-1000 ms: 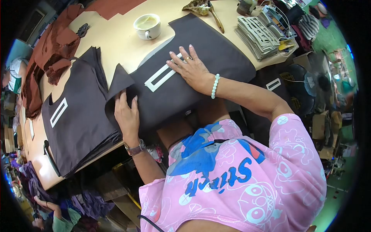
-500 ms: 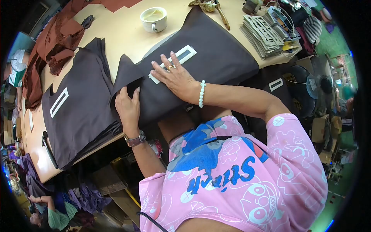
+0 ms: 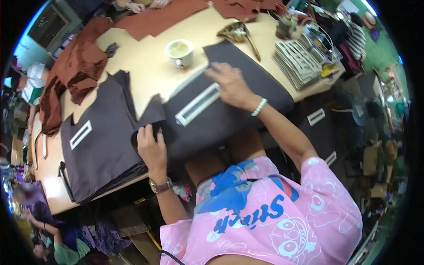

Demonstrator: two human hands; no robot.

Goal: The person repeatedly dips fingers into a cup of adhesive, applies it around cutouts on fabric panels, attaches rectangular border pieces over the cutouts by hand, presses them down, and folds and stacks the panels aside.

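Your right hand (image 3: 233,86) has shifted off the middle of the white rectangular frame (image 3: 199,110) to beside its upper end, its blurred fingers loosely extended and released. That slotted frame lies slantwise, almost wholly uncovered, on the dark, smooth cloth panel (image 3: 212,128) before you, near the white handled cup (image 3: 179,51). Your left hand (image 3: 152,148) rests against the panel's turned-up corner, though whether its fingers pinch the fabric cannot be told.
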